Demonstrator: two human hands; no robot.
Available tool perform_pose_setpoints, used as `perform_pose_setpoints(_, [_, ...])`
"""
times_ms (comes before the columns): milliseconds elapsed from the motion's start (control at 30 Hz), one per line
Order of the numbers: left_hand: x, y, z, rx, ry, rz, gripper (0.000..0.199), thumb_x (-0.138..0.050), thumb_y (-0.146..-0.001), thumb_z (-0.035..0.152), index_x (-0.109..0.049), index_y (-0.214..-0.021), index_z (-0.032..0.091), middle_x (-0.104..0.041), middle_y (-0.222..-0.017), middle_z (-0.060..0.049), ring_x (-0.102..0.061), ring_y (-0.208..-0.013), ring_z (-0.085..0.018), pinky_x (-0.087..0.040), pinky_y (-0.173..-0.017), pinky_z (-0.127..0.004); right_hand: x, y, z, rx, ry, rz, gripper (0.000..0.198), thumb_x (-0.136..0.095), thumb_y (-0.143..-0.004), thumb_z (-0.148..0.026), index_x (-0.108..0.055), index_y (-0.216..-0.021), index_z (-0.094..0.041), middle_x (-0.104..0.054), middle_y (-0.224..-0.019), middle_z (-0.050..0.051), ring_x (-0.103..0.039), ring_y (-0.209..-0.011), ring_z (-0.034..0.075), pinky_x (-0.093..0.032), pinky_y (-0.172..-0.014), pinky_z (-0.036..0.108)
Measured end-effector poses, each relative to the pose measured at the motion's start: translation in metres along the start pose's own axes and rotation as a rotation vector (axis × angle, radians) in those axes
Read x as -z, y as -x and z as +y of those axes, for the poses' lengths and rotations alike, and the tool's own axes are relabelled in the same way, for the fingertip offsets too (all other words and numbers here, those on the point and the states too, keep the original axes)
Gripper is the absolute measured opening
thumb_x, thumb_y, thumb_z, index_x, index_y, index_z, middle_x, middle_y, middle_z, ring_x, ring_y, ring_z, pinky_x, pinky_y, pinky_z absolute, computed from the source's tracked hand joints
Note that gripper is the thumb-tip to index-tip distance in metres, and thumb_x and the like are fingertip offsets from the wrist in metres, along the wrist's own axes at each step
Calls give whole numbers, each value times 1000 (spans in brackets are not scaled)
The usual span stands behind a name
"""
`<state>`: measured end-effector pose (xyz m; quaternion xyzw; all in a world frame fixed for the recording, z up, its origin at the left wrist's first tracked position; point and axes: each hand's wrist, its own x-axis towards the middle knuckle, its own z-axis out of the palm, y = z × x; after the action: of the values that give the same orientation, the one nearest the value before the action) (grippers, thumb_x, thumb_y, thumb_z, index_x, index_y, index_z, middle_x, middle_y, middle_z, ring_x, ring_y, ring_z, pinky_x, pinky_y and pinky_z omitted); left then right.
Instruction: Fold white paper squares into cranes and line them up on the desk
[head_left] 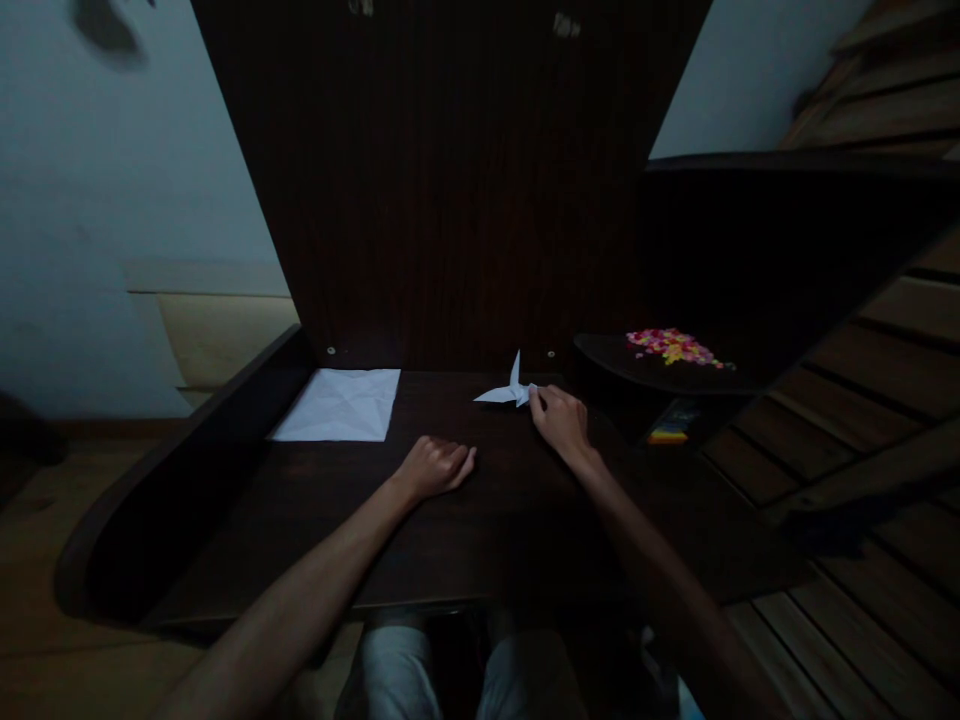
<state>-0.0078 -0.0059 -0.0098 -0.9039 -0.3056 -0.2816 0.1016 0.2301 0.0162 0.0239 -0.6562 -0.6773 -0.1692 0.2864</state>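
Note:
Toward the back of the dark desk is a white folded-paper origami bird (515,393), one point standing up and another stretching left. My right hand (561,418) pinches its right end between thumb and fingers. My left hand (439,466) rests on the desk top with its fingers curled in, to the left of the bird and nearer to me. Whether those curled fingers hold anything is hidden. A creased white sheet of paper (341,405) lies flat at the back left, apart from both hands.
The dark wooden desk (300,540) has a raised side panel (150,500) on the left and a tall back panel (450,200). On the right, a curved shelf (622,362) bears a heap of small pink and yellow pieces (675,346). Wooden slats (847,400) stand beyond.

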Motion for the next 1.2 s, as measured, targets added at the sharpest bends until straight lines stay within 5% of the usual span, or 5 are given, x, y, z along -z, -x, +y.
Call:
perform_pose_setpoints(333, [-1, -2, 0, 68, 154, 36, 34, -43, -87, 28, -60, -59, 17, -60, -53, -7, -53, -46, -14, -27, -47, -25, -6, -54, 30, -268, 164, -189, 40, -37, -91, -34, -71, -100, -15, -69, -95, 18, -65, -86, 25, -42, -68, 29])
perform_pose_setpoints(633, [-4, 0, -4, 57, 53, 60, 36, -41, -89, 27, -60, -61, 15, -61, -54, -7, -55, -46, -15, -29, -46, -25, -20, -48, 39, -436, 139, -310, 47, -52, -78, -51, -68, -105, -16, -67, -99, 19, -63, -93, 29, -44, -73, 32])
perform_pose_setpoints(1200, [-3, 1, -15, 178, -69, -31, 40, -38, -91, 32, -63, -65, 16, -66, -59, -7, -58, -50, -15, -32, -48, -23, -30, -42, 42, -459, 85, -254, 33, -44, -86, -36, -68, -101, -18, -67, -97, 15, -63, -90, 25, -44, -72, 30])
